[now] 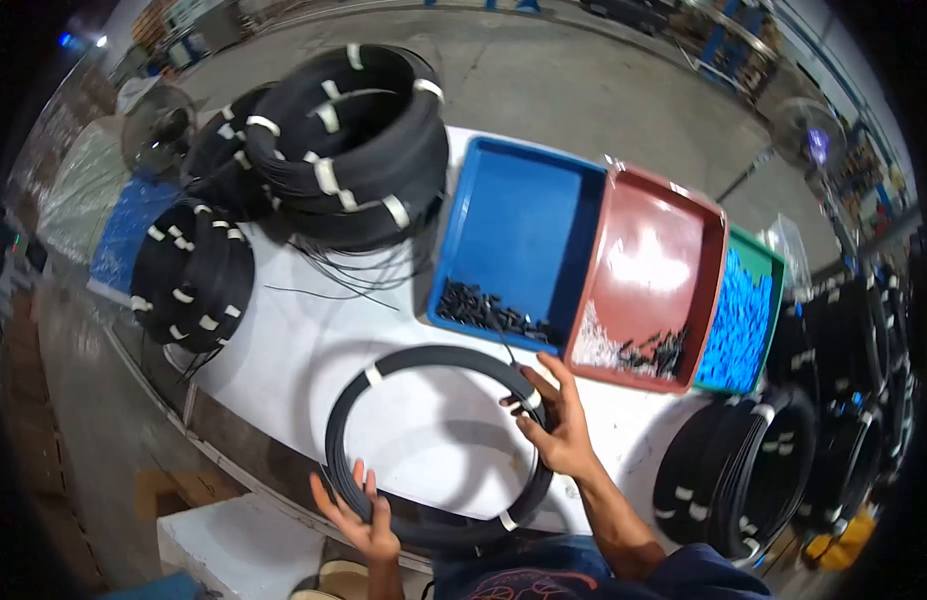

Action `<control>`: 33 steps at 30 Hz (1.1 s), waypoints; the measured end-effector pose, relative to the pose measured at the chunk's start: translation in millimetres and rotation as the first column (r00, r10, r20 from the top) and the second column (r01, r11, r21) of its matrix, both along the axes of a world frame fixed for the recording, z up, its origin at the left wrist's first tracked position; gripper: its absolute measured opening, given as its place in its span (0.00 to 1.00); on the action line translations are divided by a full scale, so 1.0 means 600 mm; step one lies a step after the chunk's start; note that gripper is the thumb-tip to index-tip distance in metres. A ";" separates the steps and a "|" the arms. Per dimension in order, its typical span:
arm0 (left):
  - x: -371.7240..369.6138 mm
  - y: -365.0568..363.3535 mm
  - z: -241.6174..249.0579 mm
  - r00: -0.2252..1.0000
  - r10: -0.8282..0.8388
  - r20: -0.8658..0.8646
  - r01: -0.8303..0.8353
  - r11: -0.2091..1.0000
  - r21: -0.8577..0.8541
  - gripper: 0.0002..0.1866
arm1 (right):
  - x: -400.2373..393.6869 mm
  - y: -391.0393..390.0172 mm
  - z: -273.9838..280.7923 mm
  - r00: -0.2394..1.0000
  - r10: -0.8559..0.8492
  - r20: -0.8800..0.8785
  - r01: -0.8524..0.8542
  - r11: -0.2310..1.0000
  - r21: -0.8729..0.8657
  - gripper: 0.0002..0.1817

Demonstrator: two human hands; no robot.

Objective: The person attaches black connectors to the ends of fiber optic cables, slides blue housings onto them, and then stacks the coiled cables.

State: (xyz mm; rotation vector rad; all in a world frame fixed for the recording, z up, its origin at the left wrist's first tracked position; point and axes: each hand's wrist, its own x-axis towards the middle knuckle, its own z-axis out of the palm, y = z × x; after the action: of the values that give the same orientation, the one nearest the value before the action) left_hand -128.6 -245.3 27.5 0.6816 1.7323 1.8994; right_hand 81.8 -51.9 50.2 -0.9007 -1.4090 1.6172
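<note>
A ring-shaped coil of black cable [346, 415], bound with strips of white tape, is in front of me at the table's near edge. My right hand [561, 430] grips its right side beside a tape strip, the thumb toward the inside of the ring. A thin cable end [507, 345] sticks up near those fingers, toward the blue tray [523, 225]. At the coil's lower left, my left hand [360, 520] has its fingers spread and lies against the cable. Small black parts [488, 312] lie along the blue tray's near side.
A red tray [648, 270] holds white and black small pieces, and a green tray [768, 300] holds blue ones. Stacked black coils [358, 190] stand at the back left, another bundle [193, 275] at the left edge. More coils [733, 475] are at right.
</note>
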 end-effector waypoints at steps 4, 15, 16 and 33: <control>0.050 -0.090 -0.072 0.992 -0.041 -0.123 0.036 0.999 -0.036 0.53 | 0.068 -0.087 -0.065 0.995 -0.045 0.089 0.038 0.996 0.083 0.45; 0.118 -0.123 -0.134 0.995 -0.048 -0.083 0.044 0.998 -0.043 0.59 | 0.183 -0.208 -0.107 0.861 -0.284 0.422 0.154 0.936 0.316 0.38; 0.121 -0.120 -0.138 0.993 -0.063 -0.100 0.061 0.998 -0.024 0.58 | 0.192 -0.212 -0.115 0.859 -0.291 0.421 0.144 0.927 0.346 0.38; 0.173 -0.105 -0.132 0.993 -0.101 0.054 0.095 0.991 0.097 0.43 | 0.228 -0.088 -0.106 0.605 -0.387 0.696 0.178 0.918 0.355 0.18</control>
State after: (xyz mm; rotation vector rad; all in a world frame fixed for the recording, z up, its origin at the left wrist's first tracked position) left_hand -25.0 -308.1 -51.4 0.7252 1.5528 1.9240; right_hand 218.7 -104.8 -13.5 -1.6698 -1.8381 0.7714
